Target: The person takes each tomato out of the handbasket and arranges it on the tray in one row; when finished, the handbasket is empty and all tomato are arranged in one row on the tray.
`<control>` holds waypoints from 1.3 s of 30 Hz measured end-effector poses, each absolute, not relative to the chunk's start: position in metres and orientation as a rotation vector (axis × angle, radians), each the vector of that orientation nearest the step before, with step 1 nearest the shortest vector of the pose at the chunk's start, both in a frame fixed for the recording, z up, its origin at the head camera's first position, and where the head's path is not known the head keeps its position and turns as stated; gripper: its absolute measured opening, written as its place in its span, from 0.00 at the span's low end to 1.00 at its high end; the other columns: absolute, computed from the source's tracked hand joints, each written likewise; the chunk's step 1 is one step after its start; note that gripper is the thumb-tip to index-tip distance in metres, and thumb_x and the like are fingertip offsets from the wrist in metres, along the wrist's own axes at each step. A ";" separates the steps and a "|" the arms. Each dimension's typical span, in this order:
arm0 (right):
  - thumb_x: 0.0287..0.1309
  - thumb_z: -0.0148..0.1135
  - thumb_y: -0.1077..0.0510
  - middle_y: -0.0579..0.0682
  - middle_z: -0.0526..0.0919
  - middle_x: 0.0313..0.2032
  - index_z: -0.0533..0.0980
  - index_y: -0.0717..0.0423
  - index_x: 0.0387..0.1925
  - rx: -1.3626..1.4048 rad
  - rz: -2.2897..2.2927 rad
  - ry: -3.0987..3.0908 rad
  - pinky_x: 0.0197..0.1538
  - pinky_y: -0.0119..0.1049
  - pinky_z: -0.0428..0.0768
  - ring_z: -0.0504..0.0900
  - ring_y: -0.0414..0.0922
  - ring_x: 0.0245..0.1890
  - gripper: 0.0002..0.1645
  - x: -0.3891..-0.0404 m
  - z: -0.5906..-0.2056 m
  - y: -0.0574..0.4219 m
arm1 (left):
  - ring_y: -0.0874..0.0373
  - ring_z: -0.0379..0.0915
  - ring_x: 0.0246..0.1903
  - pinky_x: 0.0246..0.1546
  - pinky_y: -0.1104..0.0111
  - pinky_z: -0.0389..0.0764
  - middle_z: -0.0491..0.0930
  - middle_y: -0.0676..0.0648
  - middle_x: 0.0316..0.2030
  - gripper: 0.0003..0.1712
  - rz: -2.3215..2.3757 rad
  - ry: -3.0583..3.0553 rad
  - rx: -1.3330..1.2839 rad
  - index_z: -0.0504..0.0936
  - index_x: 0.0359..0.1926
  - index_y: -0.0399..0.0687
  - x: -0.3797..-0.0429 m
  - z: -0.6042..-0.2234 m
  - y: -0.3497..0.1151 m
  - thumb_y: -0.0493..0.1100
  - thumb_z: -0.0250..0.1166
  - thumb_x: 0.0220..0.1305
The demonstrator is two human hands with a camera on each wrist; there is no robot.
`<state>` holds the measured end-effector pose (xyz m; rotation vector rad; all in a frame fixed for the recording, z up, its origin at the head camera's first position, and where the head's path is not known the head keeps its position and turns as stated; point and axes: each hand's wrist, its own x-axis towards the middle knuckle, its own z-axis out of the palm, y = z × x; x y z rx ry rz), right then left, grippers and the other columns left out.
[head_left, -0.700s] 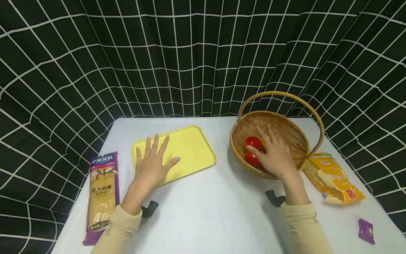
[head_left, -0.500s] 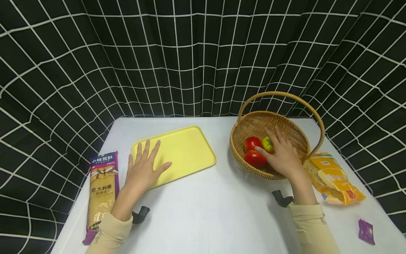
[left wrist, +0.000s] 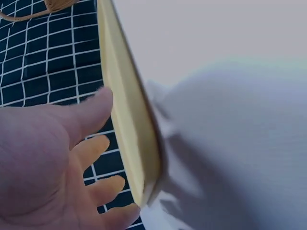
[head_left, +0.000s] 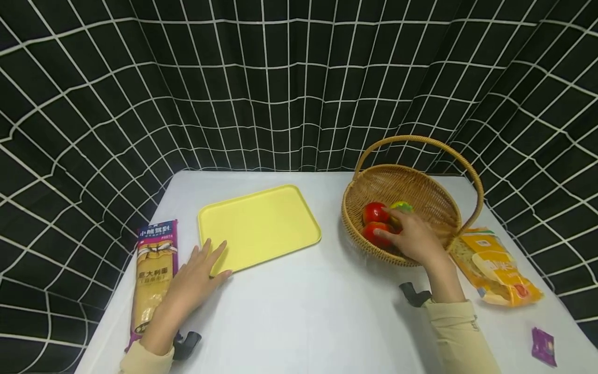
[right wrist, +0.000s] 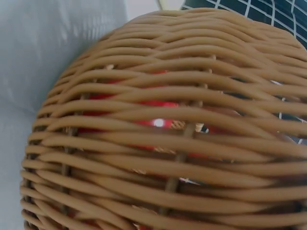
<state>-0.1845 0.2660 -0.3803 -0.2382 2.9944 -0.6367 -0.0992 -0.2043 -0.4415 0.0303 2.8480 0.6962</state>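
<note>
Wicker basket (head_left: 436, 202): located on the right half of the white table (head_left: 289, 322), mouth facing up and toward the person. The handle (head_left: 413, 138) arches from the far-left rim to the near-right rim. Two red fruits (head_left: 373, 232) and one yellow-green fruit (head_left: 402, 205) lie inside.

Right hand (head_left: 413, 236): extends over the near rim, fingers bent down at the fruits, thumb at the nearer red one; whether it grips any cannot be told.

Left hand (head_left: 192, 276): fingers spread, holding nothing, at the near-left corner of the yellow tray (head_left: 259, 223); contact cannot be told. The tray's long axis runs left to right, its right end angled away from the person.

Pasta packet (head_left: 154, 265): at left, long axis pointing away from the person, partly covered by the left forearm.
</note>
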 end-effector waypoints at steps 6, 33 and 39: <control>0.67 0.72 0.44 0.71 0.81 0.63 0.72 0.63 0.72 -0.301 -0.664 2.979 0.64 0.71 0.76 0.79 0.69 0.62 0.42 -0.187 -0.387 0.265 | 0.22 0.39 0.80 0.73 0.23 0.49 0.48 0.30 0.83 0.34 0.698 2.864 0.103 0.62 0.82 0.51 -0.090 -0.446 -0.204 0.50 0.55 0.82; 0.60 0.78 0.56 0.74 0.79 0.63 0.79 0.60 0.67 -0.279 -0.684 2.892 0.59 0.70 0.81 0.79 0.71 0.61 0.35 -0.194 -0.393 0.263 | 0.24 0.50 0.78 0.76 0.29 0.54 0.59 0.35 0.80 0.27 0.732 2.917 0.083 0.72 0.77 0.51 -0.079 -0.462 -0.201 0.43 0.56 0.81; 0.59 0.79 0.57 0.73 0.81 0.61 0.80 0.61 0.66 -0.295 -0.716 2.891 0.59 0.68 0.82 0.81 0.69 0.59 0.34 -0.195 -0.394 0.263 | 0.20 0.58 0.73 0.66 0.25 0.66 0.64 0.35 0.78 0.26 0.701 2.946 0.054 0.76 0.73 0.50 -0.083 -0.460 -0.200 0.39 0.61 0.78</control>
